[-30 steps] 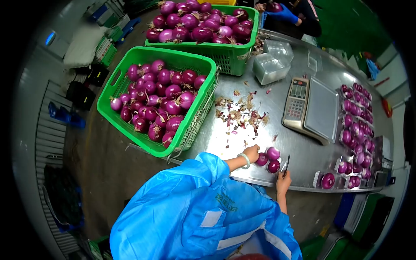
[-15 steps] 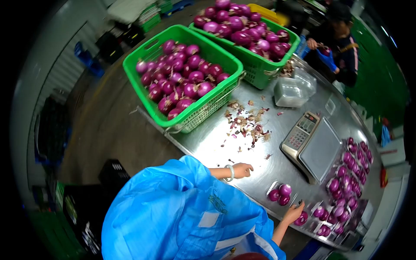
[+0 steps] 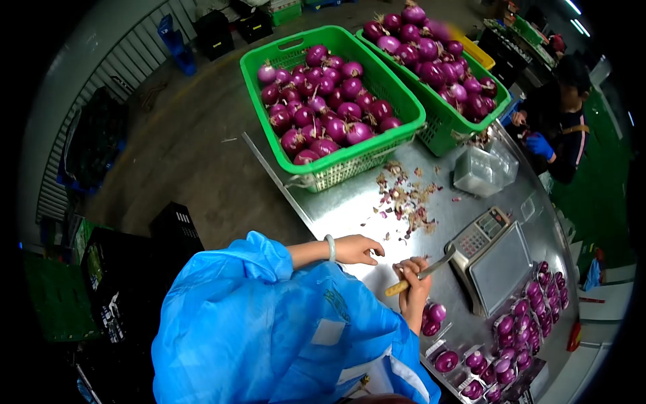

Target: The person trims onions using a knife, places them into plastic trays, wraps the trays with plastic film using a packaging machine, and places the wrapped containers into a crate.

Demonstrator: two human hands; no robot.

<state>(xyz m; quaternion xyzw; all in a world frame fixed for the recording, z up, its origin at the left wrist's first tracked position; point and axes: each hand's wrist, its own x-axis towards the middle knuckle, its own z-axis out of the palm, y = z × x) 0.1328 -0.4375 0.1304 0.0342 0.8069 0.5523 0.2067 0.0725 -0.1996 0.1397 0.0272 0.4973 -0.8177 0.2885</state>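
My right hand [image 3: 416, 286] is closed around a knife [image 3: 397, 288] with a light wooden handle, its blade slanting up toward the scale. My left hand [image 3: 353, 249], with a pale bangle at the wrist, reaches over the metal table's near edge. Its fingers are slightly bent and apart, with nothing in them. Just below my right hand sits a small group of red onions [image 3: 436, 312], partly hidden by it. Dry onion skins and trimmings [image 3: 407, 202] lie scattered beyond both hands.
Two green crates hold many red onions, one crate [image 3: 316, 176] nearer and another [image 3: 439, 138] behind. A weighing scale [image 3: 501, 269] stands right of centre. Clear plastic boxes [image 3: 479, 174] are behind it, packed onions [image 3: 518, 330] at right. Across the table is another person [image 3: 562, 128].
My right hand has moved up and left from the onion packs, now with the knife plainly visible in it. The camera view has shifted, and my left hand stays over the table's near edge.
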